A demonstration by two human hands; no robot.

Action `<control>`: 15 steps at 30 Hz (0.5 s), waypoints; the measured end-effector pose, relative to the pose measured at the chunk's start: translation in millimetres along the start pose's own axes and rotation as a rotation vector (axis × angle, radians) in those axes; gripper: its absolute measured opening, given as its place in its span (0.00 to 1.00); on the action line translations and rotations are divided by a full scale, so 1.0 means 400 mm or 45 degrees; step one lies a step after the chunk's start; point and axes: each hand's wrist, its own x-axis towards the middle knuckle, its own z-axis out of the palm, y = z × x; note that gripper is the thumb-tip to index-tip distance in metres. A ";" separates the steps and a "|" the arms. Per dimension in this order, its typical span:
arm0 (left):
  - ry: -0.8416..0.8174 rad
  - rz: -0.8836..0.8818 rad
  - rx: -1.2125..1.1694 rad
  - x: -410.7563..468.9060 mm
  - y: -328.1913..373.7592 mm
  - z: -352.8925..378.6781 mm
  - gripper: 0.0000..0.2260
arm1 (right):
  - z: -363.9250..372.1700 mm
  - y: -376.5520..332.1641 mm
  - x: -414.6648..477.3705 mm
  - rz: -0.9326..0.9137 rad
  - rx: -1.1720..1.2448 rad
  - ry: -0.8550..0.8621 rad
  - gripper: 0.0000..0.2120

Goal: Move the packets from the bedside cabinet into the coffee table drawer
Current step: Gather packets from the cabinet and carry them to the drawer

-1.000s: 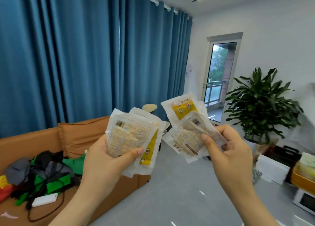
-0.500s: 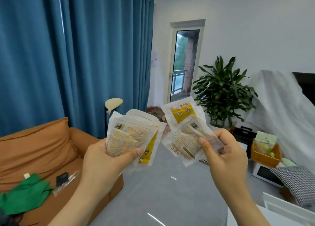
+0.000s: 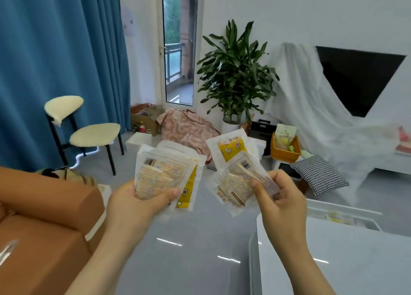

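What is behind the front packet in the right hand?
A second packet with a yellow label shows above the front packet; its lower half is covered. Others may be hidden.

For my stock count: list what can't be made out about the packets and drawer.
All head view.
1. Left packets and right packets: they overlap, so the count is hidden.
2. Packet print: too small.
3. Drawer contents: blurred, partly behind the table.
4. Bedside cabinet: outside the frame.
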 end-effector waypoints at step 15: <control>-0.334 -0.301 0.148 0.404 -0.172 0.404 0.10 | 0.016 0.435 0.253 0.408 -0.244 -0.048 0.10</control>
